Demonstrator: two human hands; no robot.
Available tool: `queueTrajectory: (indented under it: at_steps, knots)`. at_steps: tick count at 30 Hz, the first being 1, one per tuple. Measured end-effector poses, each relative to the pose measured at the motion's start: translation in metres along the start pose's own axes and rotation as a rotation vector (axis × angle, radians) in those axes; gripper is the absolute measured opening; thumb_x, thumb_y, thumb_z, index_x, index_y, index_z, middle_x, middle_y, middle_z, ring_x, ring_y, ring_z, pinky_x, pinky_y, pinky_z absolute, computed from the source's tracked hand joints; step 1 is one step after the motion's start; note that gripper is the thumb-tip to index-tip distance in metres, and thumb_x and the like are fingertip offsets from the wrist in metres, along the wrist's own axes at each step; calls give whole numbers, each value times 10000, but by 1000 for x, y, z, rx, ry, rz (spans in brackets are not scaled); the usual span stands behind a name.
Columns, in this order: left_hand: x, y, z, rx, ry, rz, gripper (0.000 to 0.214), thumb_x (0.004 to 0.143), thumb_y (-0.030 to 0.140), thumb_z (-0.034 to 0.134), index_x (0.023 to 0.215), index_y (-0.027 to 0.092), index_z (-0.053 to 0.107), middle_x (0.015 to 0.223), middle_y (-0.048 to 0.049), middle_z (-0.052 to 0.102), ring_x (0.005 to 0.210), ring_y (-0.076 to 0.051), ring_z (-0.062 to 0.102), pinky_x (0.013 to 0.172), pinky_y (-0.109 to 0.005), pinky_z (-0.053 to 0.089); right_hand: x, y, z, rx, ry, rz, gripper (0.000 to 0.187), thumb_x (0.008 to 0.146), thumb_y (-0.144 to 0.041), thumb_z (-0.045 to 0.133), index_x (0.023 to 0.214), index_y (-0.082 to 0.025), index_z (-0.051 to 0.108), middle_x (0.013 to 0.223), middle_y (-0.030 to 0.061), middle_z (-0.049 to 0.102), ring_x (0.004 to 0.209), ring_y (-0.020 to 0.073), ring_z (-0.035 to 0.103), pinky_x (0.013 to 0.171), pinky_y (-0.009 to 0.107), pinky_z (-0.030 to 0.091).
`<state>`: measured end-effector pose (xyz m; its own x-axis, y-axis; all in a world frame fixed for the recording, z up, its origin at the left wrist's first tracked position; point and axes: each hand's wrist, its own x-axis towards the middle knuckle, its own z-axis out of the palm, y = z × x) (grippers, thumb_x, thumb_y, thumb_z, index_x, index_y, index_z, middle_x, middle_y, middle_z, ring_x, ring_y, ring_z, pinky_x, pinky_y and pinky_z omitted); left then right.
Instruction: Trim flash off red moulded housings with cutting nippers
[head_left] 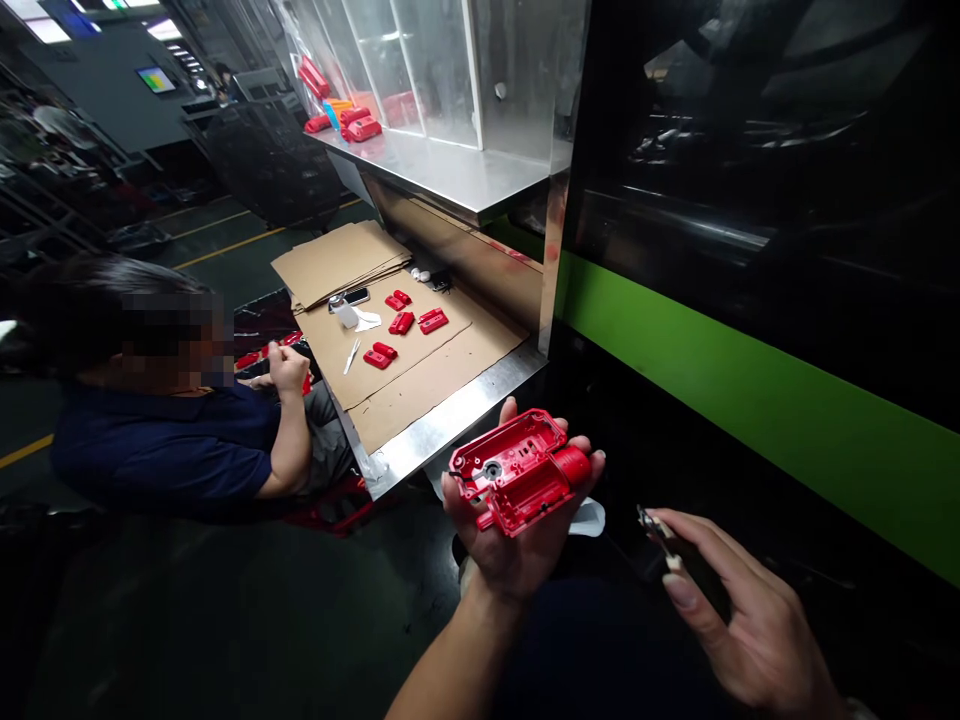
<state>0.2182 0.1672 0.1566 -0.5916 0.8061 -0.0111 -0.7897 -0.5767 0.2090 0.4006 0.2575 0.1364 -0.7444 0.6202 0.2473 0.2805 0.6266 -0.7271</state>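
Note:
My left hand [517, 560], palm up, cradles a red plastic housing [525, 462] with its fingers curled round the edges. The housing's hollow inner side faces up, showing ribs, small holes, a dark round fitting and a rounded cylinder at one end. To the right, apart from the housing, my right hand [750, 610] is closed on a small hand tool [658, 535], which looks like nippers. Its dark metal tip points toward the housing, and a pale part shows at the thumb. The fingers hide most of the tool.
A cardboard-covered bench [450, 375] holds several red parts [401, 323], white tweezers [352, 356] and a stack of cardboard [341, 262]. More red housings [361, 124] lie on the metal shelf [465, 180] above. A co-worker [180, 430] sits at the left. A green-banded machine [750, 390] stands right.

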Motion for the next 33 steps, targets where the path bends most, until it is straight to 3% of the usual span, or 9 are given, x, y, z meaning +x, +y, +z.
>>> queueTrajectory:
  at_steps: [3,9,19,25,33]
  knots:
    - [-3,-1,5,-16,-6,13,854,850,781,486,1518,267,348,1265,-122,657,1173,-319,624,1095,-534,433,0,2,-3,-3,-28,-71,375,970,-408,502,1311,-261,552,1201,69,663,1077,234,668,856,301,594]
    - [-8,-2,11,-37,-68,38,772,853,765,516,1433,256,493,1251,-112,667,1188,-311,623,1089,-514,462,-7,-9,-3,61,0,62,360,996,-463,472,1297,-284,553,1238,19,627,1144,177,610,962,240,514]
    - [-20,-5,10,25,-87,41,851,828,759,569,1503,277,379,1297,-130,634,1188,-326,621,1099,-548,444,-15,-13,-2,86,7,73,350,999,-478,477,1288,-298,555,1221,-10,632,1137,152,602,976,213,477]
    - [-26,-6,10,68,-119,71,861,792,763,612,1481,289,412,1269,-122,642,1174,-332,623,1121,-585,400,-18,-17,-5,52,6,-31,355,1001,-431,491,1299,-249,558,1231,16,619,1147,142,594,994,192,452]
    - [-32,-11,5,154,-152,160,925,679,604,828,1450,265,447,1320,-121,619,1234,-347,586,1130,-519,425,-12,-35,-12,-95,37,-333,427,957,-291,590,1333,-97,533,1230,128,603,1167,215,568,1002,314,465]
